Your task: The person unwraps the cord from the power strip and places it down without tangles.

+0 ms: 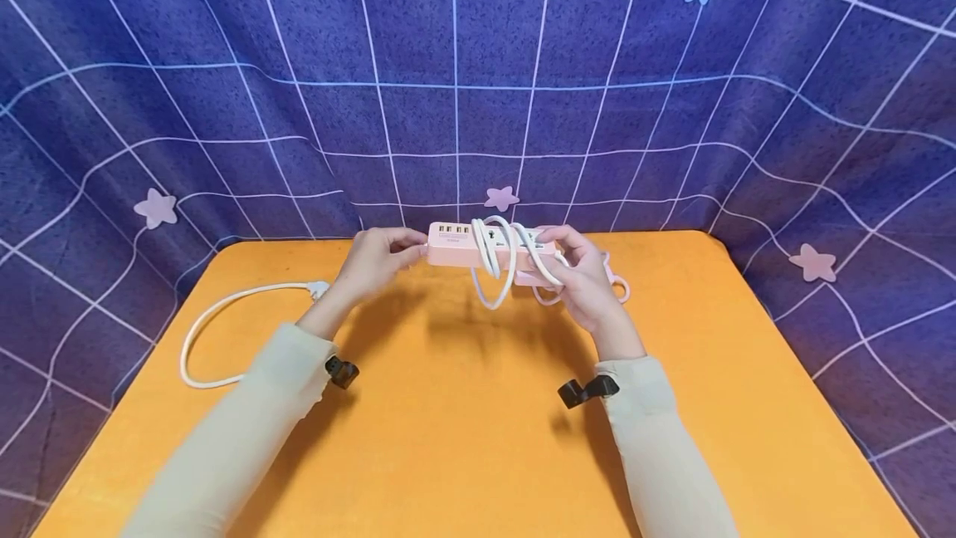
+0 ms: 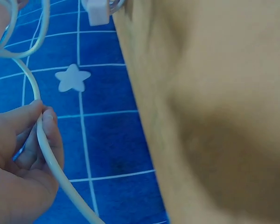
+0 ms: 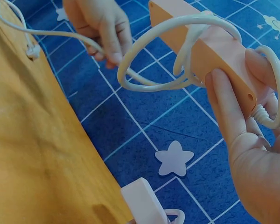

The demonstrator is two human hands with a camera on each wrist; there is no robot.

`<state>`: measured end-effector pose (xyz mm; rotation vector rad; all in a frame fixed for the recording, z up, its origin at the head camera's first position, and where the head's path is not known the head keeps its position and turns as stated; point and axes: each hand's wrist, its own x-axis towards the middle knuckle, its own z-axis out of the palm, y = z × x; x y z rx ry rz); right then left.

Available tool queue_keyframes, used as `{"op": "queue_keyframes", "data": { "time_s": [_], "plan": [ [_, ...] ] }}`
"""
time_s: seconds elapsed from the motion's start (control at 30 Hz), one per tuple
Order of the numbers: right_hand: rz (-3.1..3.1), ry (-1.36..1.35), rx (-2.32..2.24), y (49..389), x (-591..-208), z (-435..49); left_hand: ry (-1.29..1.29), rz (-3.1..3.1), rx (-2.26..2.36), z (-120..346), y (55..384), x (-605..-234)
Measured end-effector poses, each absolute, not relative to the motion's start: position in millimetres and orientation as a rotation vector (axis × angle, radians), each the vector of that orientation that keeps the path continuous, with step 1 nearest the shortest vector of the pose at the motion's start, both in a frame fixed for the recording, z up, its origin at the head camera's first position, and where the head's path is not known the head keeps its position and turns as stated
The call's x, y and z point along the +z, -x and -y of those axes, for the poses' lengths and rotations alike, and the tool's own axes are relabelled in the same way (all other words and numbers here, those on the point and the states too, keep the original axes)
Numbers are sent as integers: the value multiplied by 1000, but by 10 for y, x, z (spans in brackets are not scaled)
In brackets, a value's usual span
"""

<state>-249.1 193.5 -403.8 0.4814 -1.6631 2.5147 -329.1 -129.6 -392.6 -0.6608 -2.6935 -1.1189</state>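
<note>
My right hand (image 1: pixel 587 285) holds a pink power strip (image 1: pixel 454 254) by its right end, raised above the table. USB ports show at its left end. Its white cord (image 3: pixel 154 28) loops several times around the strip's middle and right part. In the left wrist view, my left hand (image 2: pixel 25 172) pinches a length of this cord (image 2: pixel 53 161) between thumb and fingers. From there the cord runs down to the table at the left, where its white plug (image 3: pixel 33 51) lies near the back edge. In the head view my left forearm hides part of the cord.
A pale pink block (image 3: pixel 142 200) with a loop attached sits near the table's back edge, partly behind my right hand in the head view. The orange table (image 1: pixel 478 438) meets a blue gridded curtain (image 1: pixel 478 123) at the back and sides.
</note>
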Motion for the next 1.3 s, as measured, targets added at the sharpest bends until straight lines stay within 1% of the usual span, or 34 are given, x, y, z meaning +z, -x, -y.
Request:
{"op": "queue_keyframes", "data": {
  "time_s": [0.3,0.67,0.93,1.3],
  "plan": [
    [1648,-510,2518,2480,-4032,-1919,694,2565,-1064,1271,3344,-3640],
    [1657,-489,2531,2481,-4051,-1932,685,2459,-1088,1199,3314,-3375],
    [1647,-472,2523,2496,-4051,-1930,701,2376,-1106,1196,3231,-3215],
    [1655,-420,2524,2500,-4037,-1936,753,2319,-1076,1230,3083,-3093]
  ]
}}
